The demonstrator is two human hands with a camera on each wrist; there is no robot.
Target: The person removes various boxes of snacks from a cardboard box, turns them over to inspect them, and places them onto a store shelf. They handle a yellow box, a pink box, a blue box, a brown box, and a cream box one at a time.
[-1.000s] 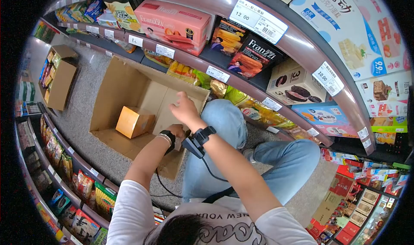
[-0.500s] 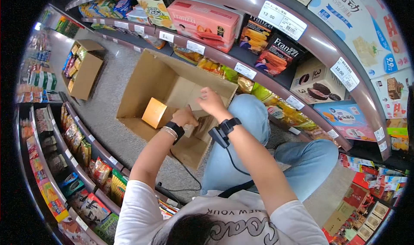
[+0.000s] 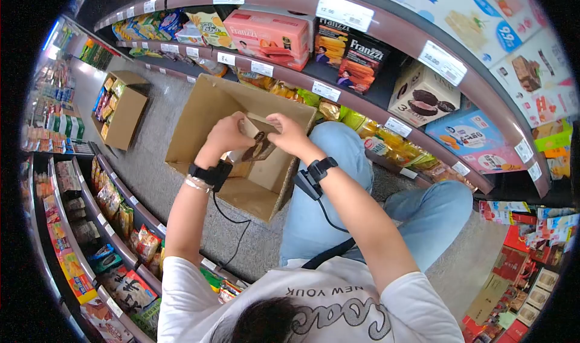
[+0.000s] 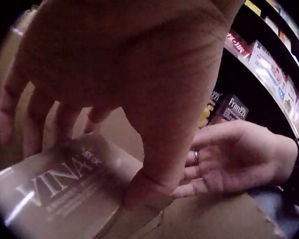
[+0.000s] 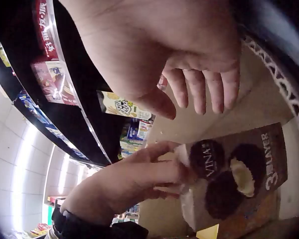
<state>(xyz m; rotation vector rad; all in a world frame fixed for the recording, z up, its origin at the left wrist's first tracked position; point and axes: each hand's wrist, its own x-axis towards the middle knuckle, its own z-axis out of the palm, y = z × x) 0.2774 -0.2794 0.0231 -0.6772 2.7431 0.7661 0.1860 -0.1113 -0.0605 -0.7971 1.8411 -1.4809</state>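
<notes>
My left hand [image 3: 228,139] grips a VINA biscuit box [image 5: 234,174], thumb on one side and fingers on the other. The box is pale brown with dark round biscuits and "3 LAYER" printed on it. It is held tilted over the open cardboard carton [image 3: 193,116]. Beside the box, my right hand [image 3: 291,139] has its fingers loosely extended, the fingertips near the box's end; the right wrist view shows a gap between them. Deeper in the carton, a bit of an orange box [image 5: 208,232] shows below the biscuit box, mostly hidden.
A shelf runs along the far side with a pink Franzzi box [image 3: 269,38], black Franzzi boxes [image 3: 362,62] and another biscuit box [image 3: 423,95]. Bagged snacks [image 3: 393,154] line the level below. A second carton [image 3: 130,122] stands on the floor at left. My bent knee [image 3: 344,152] is beside the carton.
My left hand was down inside the carton and has come up gripping the biscuit box. The right hand stays beside it, fingers now near the box's end. The head view has shifted.
</notes>
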